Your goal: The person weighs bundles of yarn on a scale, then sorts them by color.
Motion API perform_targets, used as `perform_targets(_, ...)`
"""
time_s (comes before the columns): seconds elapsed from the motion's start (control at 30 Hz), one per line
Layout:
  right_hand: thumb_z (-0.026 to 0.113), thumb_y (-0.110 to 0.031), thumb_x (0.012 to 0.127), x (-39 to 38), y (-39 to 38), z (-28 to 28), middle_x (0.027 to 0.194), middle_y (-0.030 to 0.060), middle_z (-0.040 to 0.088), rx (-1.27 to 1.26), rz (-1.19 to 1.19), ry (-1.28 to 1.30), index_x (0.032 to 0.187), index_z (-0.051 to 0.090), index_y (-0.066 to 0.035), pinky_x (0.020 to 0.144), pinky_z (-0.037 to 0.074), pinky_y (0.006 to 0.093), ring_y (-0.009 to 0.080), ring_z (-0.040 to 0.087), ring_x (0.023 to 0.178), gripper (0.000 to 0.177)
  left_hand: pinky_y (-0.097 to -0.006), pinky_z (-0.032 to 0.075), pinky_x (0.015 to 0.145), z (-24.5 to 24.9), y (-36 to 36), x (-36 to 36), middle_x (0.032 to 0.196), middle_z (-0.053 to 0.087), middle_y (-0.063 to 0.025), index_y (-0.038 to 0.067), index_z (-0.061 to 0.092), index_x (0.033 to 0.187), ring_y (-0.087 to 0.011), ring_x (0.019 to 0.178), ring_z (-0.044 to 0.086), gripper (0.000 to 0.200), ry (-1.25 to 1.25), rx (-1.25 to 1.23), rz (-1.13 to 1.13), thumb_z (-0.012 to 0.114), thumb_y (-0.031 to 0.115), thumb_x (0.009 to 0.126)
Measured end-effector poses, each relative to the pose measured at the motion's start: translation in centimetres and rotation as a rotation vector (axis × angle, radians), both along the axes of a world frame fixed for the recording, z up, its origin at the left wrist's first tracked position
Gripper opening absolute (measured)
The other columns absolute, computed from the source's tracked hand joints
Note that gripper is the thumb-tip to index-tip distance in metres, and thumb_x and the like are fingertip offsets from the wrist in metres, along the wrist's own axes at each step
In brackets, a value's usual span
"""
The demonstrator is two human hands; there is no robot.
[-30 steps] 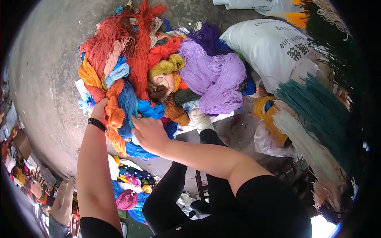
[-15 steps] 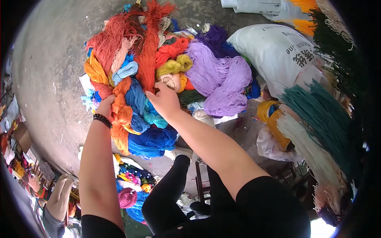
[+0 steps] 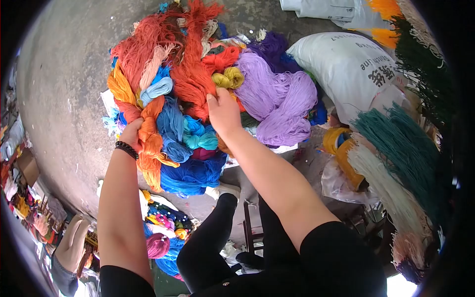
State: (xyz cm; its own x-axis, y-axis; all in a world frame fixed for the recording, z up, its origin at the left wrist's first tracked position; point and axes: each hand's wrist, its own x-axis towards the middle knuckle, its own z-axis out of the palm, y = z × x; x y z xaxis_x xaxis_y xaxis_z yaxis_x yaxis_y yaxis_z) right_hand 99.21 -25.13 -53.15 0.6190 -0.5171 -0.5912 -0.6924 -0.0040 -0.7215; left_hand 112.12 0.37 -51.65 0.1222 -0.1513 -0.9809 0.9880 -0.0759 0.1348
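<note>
A heap of many-coloured yarn skeins lies on the floor in front of me. My left hand (image 3: 131, 134) is closed at the left edge of a knotted orange skein (image 3: 151, 132), its fingertips partly hidden. With my right hand (image 3: 225, 113) I grip the side of a loose red-orange yarn bundle (image 3: 194, 85), which fans across the middle of the heap. Between my hands lie a denim-blue skein (image 3: 170, 123) and a turquoise skein (image 3: 200, 134). An olive skein (image 3: 230, 78) and a large lilac skein (image 3: 277, 99) are just beyond my right hand.
A stuffed white sack (image 3: 341, 69) with printed lettering stands right of the heap. Teal strands (image 3: 396, 141) and cream strands (image 3: 383, 178) hang at the right, near yellow rolls (image 3: 346, 158). More yarn (image 3: 166, 237) lies beside my leg. Another person's leg (image 3: 74, 242) shows lower left.
My right hand has moved right and slightly up, drawing the red-orange yarn over part of the olive skein. More turquoise and some maroon yarn now show. My left hand has stayed in place.
</note>
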Motion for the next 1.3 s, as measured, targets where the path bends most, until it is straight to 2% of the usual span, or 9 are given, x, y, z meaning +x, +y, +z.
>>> perform_targets(0.23, 0.069, -0.019, 0.079, -0.5, 0.0, 3.2, 0.088, 0.0129, 0.062, -0.565, 0.160, -0.373, 0.108, 0.056, -0.003, 0.080, 0.045, 0.0430, 0.0334, 0.059, 0.087, 0.035, -0.0460, 0.055, 0.070, -0.8, 0.4, 0.0, 0.085, 0.064, -0.0123, 0.002, 0.057, 0.100, -0.0296, 0.076, 0.065, 0.024, -0.060, 0.021, 0.043, 0.054, 0.020, 0.085)
perform_targets(0.43, 0.061, -0.019, 0.077, -1.9, 6.0, 4.5, 0.096, 0.0146, 0.058, -0.399, 0.763, -0.104, 0.099, 0.058, -0.003, 0.071, 0.042, 0.0442, 0.0312, 0.054, 0.097, 0.027, -0.0423, 0.056, 0.066, -1.5, 1.3, -0.1, 0.087, 0.065, -0.0092, 0.005, 0.057, 0.104, -0.0266, 0.074, 0.065, 0.027, -0.057, -0.001, 0.076, 0.060, 0.020, 0.082)
perform_targets(0.6, 0.056, -0.027, 0.085, -0.2, 11.5, 6.3, 0.105, 0.0252, 0.056, 0.217, 0.380, -0.085, 0.107, 0.047, 0.003, 0.083, 0.043, 0.0514, 0.0422, 0.053, 0.100, 0.038, -0.0469, 0.053, 0.090, 0.6, 2.6, 2.6, 0.112, 0.065, -0.0198, -0.003, 0.058, 0.118, -0.0353, 0.098, 0.065, 0.045, 0.046, -0.327, 0.079, 0.052, 0.029, 0.086)
perform_targets(0.83, 0.059, -0.038, 0.086, 0.8, 12.9, 10.1, 0.113, 0.0313, 0.051, 0.375, 0.375, -0.064, 0.132, 0.036, 0.010, 0.091, 0.044, 0.0466, 0.0448, 0.054, 0.105, 0.070, -0.0460, 0.056, 0.080, -0.8, 4.2, 5.0, 0.101, 0.069, -0.0174, -0.003, 0.062, 0.108, -0.0315, 0.086, 0.068, 0.033, 0.002, -0.057, 0.014, 0.052, 0.021, 0.088)
perform_targets(1.03, 0.061, -0.040, 0.085, 1.0, 11.7, 9.7, 0.109, 0.0305, 0.054, 0.344, 0.440, -0.048, 0.131, 0.038, 0.008, 0.089, 0.045, 0.0466, 0.0436, 0.056, 0.101, 0.071, -0.0467, 0.056, 0.082, -0.1, 2.9, 4.6, 0.103, 0.068, -0.0182, -0.003, 0.061, 0.112, -0.0325, 0.089, 0.067, 0.034, -0.005, -0.081, 0.049, 0.052, 0.021, 0.089)
perform_targets(1.17, 0.061, -0.036, 0.083, 0.1, 7.2, 8.3, 0.097, 0.0214, 0.062, 0.481, 0.443, 0.002, 0.102, 0.058, -0.004, 0.083, 0.048, 0.0456, 0.0380, 0.060, 0.097, 0.037, -0.0368, 0.058, 0.067, 0.3, 0.1, 2.3, 0.090, 0.068, -0.0129, 0.001, 0.062, 0.102, -0.0254, 0.078, 0.067, 0.022, -0.155, -0.115, -0.127, 0.050, 0.017, 0.091)
perform_targets(1.2, 0.060, -0.030, 0.082, -1.1, 6.5, 6.5, 0.098, 0.0215, 0.063, 0.407, 0.411, 0.006, 0.100, 0.059, -0.004, 0.082, 0.048, 0.0442, 0.0389, 0.061, 0.095, 0.032, -0.0304, 0.055, 0.058, -3.3, 2.6, 2.4, 0.080, 0.065, -0.0075, 0.004, 0.062, 0.098, -0.0206, 0.070, 0.064, 0.021, 0.211, -0.244, 0.195, 0.052, 0.021, 0.091)
perform_targets(1.23, 0.059, -0.025, 0.080, -1.0, 3.5, 7.5, 0.101, 0.0208, 0.064, 0.302, 0.416, 0.034, 0.102, 0.061, -0.005, 0.083, 0.048, 0.0439, 0.0386, 0.060, 0.099, 0.030, -0.0346, 0.054, 0.076, 1.2, -2.8, 1.5, 0.086, 0.067, -0.0105, 0.003, 0.064, 0.101, -0.0248, 0.077, 0.065, 0.029, 0.524, -0.938, 0.092, 0.052, 0.028, 0.092)
perform_targets(1.3, 0.052, -0.011, 0.079, -2.7, 1.0, 6.1, 0.102, 0.0224, 0.063, 0.114, 0.251, -0.015, 0.105, 0.061, -0.004, 0.086, 0.046, 0.0474, 0.0412, 0.059, 0.099, 0.028, -0.0289, 0.052, 0.073, 2.0, -5.5, -3.2, 0.094, 0.066, -0.0074, 0.003, 0.062, 0.108, -0.0168, 0.081, 0.063, 0.036, -0.414, 0.157, -0.357, 0.068, 0.030, 0.085)
